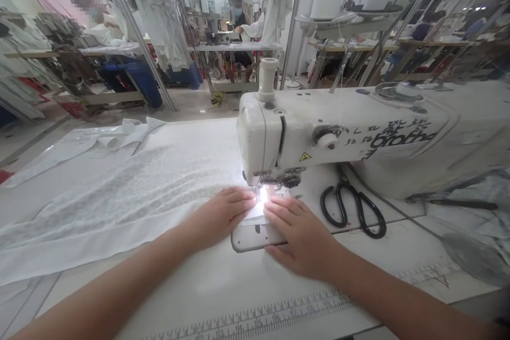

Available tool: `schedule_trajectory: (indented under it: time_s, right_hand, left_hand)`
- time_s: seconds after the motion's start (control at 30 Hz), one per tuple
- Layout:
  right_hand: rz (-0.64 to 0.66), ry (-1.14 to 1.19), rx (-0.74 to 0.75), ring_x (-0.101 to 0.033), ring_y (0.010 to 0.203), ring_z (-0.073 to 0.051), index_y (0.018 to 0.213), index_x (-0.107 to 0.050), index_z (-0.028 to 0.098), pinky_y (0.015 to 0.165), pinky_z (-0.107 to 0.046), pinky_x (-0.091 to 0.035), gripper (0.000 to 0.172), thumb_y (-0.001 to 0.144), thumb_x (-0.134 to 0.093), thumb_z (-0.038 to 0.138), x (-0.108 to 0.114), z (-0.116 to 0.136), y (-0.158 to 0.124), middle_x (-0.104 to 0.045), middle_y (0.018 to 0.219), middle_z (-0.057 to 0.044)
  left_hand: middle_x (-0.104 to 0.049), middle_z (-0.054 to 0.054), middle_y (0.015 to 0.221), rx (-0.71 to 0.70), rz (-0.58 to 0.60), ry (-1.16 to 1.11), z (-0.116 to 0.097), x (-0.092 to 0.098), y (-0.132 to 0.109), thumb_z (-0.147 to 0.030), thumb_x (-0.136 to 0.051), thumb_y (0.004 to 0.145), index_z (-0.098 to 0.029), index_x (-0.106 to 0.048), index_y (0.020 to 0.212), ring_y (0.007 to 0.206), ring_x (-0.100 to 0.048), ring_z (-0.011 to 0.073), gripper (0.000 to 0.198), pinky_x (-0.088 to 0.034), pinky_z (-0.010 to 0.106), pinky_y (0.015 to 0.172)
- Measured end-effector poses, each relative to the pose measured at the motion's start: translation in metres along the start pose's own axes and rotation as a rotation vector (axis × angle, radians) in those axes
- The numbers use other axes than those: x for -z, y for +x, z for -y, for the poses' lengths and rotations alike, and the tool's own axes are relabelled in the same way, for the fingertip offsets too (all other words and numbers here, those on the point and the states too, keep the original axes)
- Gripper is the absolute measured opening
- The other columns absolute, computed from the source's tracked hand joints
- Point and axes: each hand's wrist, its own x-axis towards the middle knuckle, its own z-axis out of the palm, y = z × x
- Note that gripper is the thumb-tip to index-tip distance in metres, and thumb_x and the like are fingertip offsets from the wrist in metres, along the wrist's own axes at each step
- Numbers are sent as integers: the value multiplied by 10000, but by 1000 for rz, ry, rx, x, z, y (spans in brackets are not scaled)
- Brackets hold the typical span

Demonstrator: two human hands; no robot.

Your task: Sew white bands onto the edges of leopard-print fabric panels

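A white sewing machine (274, 133) stands over the table, its lamp glaring on the needle area, where detail is washed out. White patterned fabric (131, 191) with a plain white border spreads left from the needle. Flat on that fabric, just left of the presser foot, lies my left hand (219, 215), open with its fingers stretched toward the needle. My right hand (297, 228) is open too, fingertips pressing the fabric's end right of the needle, thumb spread over the metal plate (247, 239). Whether either hand pinches the cloth's edge is hidden.
Black-handled scissors (354, 204) lie right of my right hand, partly under the machine arm. A printed ruler scale (255, 321) runs along the table's front. More white cloth (107, 141) lies at the far left. Beyond, people sit at other sewing tables (235, 48).
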Motion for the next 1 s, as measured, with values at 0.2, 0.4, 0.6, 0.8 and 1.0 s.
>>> schedule_trajectory:
  time_s: [0.2, 0.4, 0.6, 0.8, 1.0]
  right_hand:
    - [12, 23, 58, -395, 1203, -300, 1211, -512, 47, 1021, -483, -341, 478, 852, -506, 362, 1, 0, -6, -531, 1244, -156]
    - [13, 41, 69, -400, 1200, -304, 1221, -505, 54, 1010, -494, -353, 484, 849, -511, 363, 3, 2, -9, -537, 1234, -159]
    - [2, 37, 23, -405, 1196, -298, 1256, -454, 90, 995, -492, -374, 483, 845, -505, 337, 0, 1, -5, -505, 1257, -155]
    - [-126, -55, -224, -582, 829, -234, 945, -541, 171, 700, -368, -507, 183, 890, -384, 246, 22, -17, -21, -610, 910, -104]
    - [-76, -395, -805, -583, 675, -266, 918, -492, 148, 553, -352, -459, 341, 833, -458, 476, 49, -54, -68, -571, 806, -109]
  left_hand:
    - [-553, 22, 1248, -60, 45, -34, -5, 0, -7, -181, -351, 927, -244, -549, 1180, 1203, -429, 188, 328, -380, 393, 1022]
    - [-517, 14, 1297, -36, 84, -50, -6, 1, -12, -190, -339, 931, -260, -543, 1200, 1226, -415, 177, 345, -363, 379, 1038]
    - [-556, 15, 1245, 3, 43, -30, 7, 7, 4, -201, -357, 922, -266, -570, 1153, 1158, -472, 187, 321, -383, 394, 1000]
    - [-602, 39, 1118, 41, 22, 6, 16, 10, 10, -219, -340, 925, -251, -578, 1138, 1111, -484, 189, 321, -404, 364, 947]
    - [-623, 56, 945, 123, 0, -8, 11, 11, 17, -202, -303, 922, -199, -617, 972, 997, -539, 198, 318, -449, 356, 860]
